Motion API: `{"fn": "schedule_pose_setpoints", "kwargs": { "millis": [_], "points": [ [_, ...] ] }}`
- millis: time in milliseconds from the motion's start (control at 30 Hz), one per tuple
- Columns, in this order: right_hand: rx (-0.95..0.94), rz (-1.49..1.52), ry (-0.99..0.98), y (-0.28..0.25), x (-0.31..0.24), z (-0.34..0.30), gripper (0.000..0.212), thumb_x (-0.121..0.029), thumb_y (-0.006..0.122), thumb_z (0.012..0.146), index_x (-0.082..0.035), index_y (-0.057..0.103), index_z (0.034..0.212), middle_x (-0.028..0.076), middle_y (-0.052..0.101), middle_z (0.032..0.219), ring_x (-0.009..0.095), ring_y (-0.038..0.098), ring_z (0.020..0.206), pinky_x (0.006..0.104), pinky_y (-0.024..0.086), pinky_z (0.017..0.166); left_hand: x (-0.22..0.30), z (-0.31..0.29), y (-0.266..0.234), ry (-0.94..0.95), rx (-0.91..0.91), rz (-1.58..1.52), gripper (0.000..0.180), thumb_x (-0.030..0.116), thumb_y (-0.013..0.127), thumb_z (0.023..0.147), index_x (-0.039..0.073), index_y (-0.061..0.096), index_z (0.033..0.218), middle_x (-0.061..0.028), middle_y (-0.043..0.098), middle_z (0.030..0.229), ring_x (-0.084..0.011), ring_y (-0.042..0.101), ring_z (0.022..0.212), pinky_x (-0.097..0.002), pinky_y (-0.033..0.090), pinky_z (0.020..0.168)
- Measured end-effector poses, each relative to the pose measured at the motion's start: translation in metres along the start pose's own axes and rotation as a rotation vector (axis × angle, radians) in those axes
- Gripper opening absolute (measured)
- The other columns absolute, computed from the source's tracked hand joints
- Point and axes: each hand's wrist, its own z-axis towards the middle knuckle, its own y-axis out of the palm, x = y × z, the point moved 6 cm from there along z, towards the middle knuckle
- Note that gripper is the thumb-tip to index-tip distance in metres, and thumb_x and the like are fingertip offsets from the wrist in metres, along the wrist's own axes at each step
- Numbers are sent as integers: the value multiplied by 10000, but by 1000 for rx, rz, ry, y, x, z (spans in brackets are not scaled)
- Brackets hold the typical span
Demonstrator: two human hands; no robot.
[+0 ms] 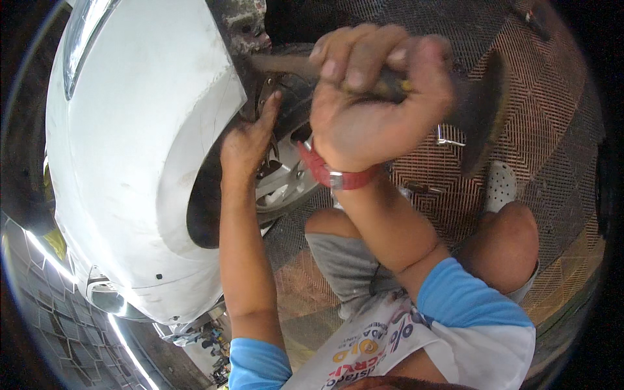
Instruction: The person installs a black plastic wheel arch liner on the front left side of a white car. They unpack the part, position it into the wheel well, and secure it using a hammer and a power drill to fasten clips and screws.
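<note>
A white car fender (pixel 140 123) fills the left side, scuffed and bare near its upper end. My left hand (pixel 247 143) reaches into the wheel arch by the fender's edge. Its thumb points up, while the fingers are hidden behind the panel, so I cannot tell what they hold. Raised in front of the wheel, my right hand (pixel 383 97) is closed around the handle of a hammer-like tool (pixel 486 117). The tool's long dark end lies crosswise at the right, smeared by motion; the handle's brown other end points toward the arch.
Behind my forearms is the wheel (pixel 286 188) with its silver spokes. Patterned floor mats (pixel 546 130) cover the ground, with a small shiny metal piece (pixel 450 136) on them. My bent knees are close below. Another dark tool (pixel 538 25) lies at the far right.
</note>
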Motion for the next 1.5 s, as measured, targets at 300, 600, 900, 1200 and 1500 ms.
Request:
{"fn": "schedule_pose_setpoints", "kwargs": {
  "millis": [300,600,900,1200,1500],
  "points": [
    [-49,167,52,-19,25,-12,188,-237,426,999,-104,450,867,51,441,563,202,464,496,346,457,547,0,1,-6,66,91,97,462,383,733,895,18,690,1175,-166,737,1057,-266,709,969,-364,529,866],
    [-6,167,-55,-12,-23,-14,262,-290,348,1018,-130,463,844,54,479,581,208,500,540,406,466,595,5,1,-5,192,64,204,450,352,744,888,-3,680,1157,-138,727,1112,-272,696,1013,-343,525,878],
    [13,277,-40,-8,-16,-2,252,-268,355,1003,-117,479,844,60,493,566,220,493,497,405,477,550,-4,1,-12,243,114,192,462,364,750,878,-10,684,1141,-166,721,1112,-297,692,1019,-359,519,897],
    [-124,194,-25,-8,11,-6,263,-284,352,1010,-136,496,847,41,506,588,204,500,533,386,476,619,7,8,-12,-167,-128,202,492,374,580,994,34,576,1351,-166,689,1208,-260,667,1107,-322,489,979],
    [48,288,-9,2,12,-7,218,-242,373,983,-110,466,838,55,463,572,203,474,517,379,457,576,1,6,-6,149,101,-4,429,377,706,918,13,699,1144,-127,733,1102,-252,694,1041,-349,521,910]
  ]
}}
